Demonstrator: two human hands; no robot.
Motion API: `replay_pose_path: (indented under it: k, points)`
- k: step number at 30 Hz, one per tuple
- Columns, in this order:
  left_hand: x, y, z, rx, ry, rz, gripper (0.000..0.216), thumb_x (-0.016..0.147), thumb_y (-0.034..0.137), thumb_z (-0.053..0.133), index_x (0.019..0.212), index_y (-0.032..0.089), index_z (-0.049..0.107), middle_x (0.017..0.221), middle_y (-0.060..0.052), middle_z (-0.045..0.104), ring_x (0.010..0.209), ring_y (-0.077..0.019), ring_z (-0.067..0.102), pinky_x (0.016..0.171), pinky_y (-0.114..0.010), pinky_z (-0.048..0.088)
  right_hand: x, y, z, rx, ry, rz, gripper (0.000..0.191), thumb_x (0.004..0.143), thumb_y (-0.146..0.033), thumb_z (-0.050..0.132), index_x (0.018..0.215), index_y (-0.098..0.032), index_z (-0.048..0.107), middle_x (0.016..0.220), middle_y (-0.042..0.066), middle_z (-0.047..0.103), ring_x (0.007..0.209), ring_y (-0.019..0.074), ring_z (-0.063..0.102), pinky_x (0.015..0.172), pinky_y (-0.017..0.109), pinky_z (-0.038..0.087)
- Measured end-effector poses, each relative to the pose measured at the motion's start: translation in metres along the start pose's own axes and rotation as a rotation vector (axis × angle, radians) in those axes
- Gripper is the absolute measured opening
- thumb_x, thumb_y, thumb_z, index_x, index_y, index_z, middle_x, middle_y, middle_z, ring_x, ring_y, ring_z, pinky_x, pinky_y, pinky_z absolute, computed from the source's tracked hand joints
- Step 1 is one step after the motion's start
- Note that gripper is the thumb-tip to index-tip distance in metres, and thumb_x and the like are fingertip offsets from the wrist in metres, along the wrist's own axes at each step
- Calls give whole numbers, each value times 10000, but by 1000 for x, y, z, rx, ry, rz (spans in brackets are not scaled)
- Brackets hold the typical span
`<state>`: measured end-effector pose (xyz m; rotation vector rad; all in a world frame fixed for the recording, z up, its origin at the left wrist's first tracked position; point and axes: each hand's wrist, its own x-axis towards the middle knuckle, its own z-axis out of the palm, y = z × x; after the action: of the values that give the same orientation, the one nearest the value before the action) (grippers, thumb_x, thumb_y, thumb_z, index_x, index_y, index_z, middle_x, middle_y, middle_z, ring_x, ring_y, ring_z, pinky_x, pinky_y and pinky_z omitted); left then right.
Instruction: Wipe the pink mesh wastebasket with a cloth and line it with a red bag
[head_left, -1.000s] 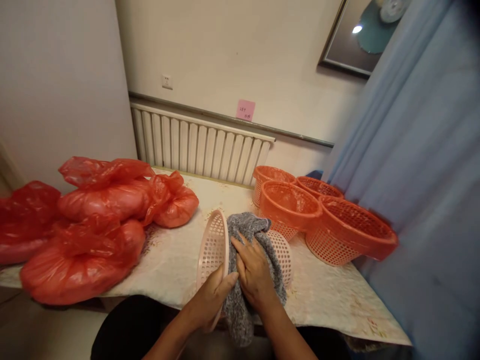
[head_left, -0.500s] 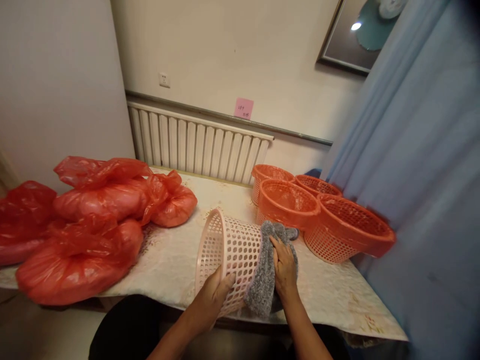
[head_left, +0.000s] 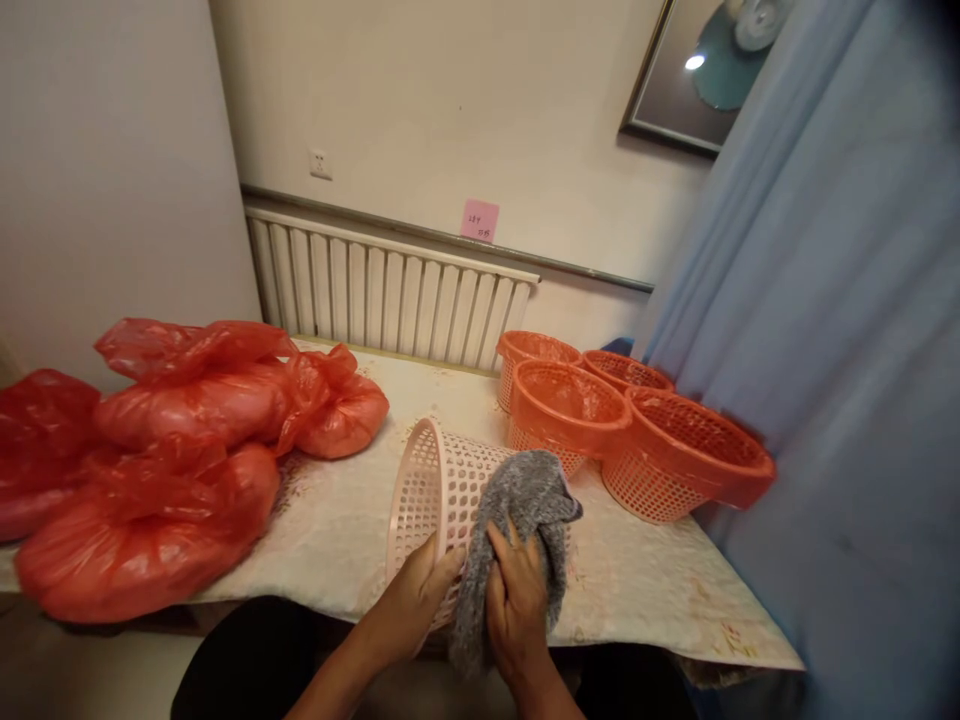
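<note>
A pale pink perforated basket [head_left: 439, 490] lies on its side at the near edge of the table [head_left: 360, 520], its open mouth facing left. My left hand [head_left: 416, 595] grips its rim from below, fingers curled on the mesh. A grey knitted cloth [head_left: 517, 505] is draped over the basket's outer wall. My right hand [head_left: 517, 600] presses flat on that cloth, fingers closed against it.
Several orange mesh baskets [head_left: 570, 405] stand at the table's right rear. Filled red plastic bags [head_left: 187, 440] are heaped on the left. A white radiator [head_left: 390, 295] runs along the wall behind. A blue curtain [head_left: 840, 350] hangs close on the right.
My right hand slid the grey cloth from the basket's base back over its side toward me. The left hand kept its hold on the rim.
</note>
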<state>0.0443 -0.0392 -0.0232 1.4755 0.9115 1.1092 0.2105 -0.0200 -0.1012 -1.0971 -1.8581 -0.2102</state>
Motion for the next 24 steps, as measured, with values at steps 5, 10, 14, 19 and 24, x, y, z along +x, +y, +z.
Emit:
replay_pose_path:
  k: [5, 10, 14, 19, 24]
  points:
    - [-5, -10, -3, 143, 45, 58, 468, 941, 402, 445, 1337, 169, 538, 1364, -92, 585, 1375, -293, 382, 1188, -457, 192, 45, -31, -12, 95, -150, -192, 549, 872, -68, 383, 1404, -200, 422, 1340, 78, 575, 1342, 215, 429, 1129, 531, 301]
    - [-11, -15, -4, 134, 23, 26, 477, 940, 418, 444, 1345, 182, 535, 1297, -84, 635, 1316, -303, 451, 1164, -456, 252, 86, -30, -14, 103, -175, -167, 536, 873, -52, 357, 1372, -206, 474, 1352, 67, 567, 1327, 187, 447, 1144, 492, 298]
    - [-16, -21, 0, 137, -10, -8, 466, 937, 420, 446, 1309, 165, 560, 1246, -99, 661, 1201, -303, 545, 1097, -432, 359, 97, -17, -9, 81, -159, -44, 452, 920, -100, 354, 1322, -213, 528, 1343, 55, 575, 1306, 184, 468, 1141, 482, 303]
    - [-15, -19, 4, 98, -40, 9, 449, 932, 423, 455, 1270, 156, 585, 1260, -96, 653, 1210, -296, 539, 1100, -418, 354, 90, -9, -8, 69, -152, -7, 438, 939, -120, 347, 1328, -218, 522, 1334, 53, 582, 1306, 188, 466, 1143, 494, 286]
    - [4, 2, 8, -62, 84, 27, 496, 921, 433, 479, 1331, 157, 523, 1296, -85, 633, 1298, -285, 475, 1134, -416, 309, 81, -12, -9, 64, -131, -24, 462, 931, -100, 334, 1344, -221, 504, 1349, 54, 569, 1315, 185, 458, 1141, 505, 286]
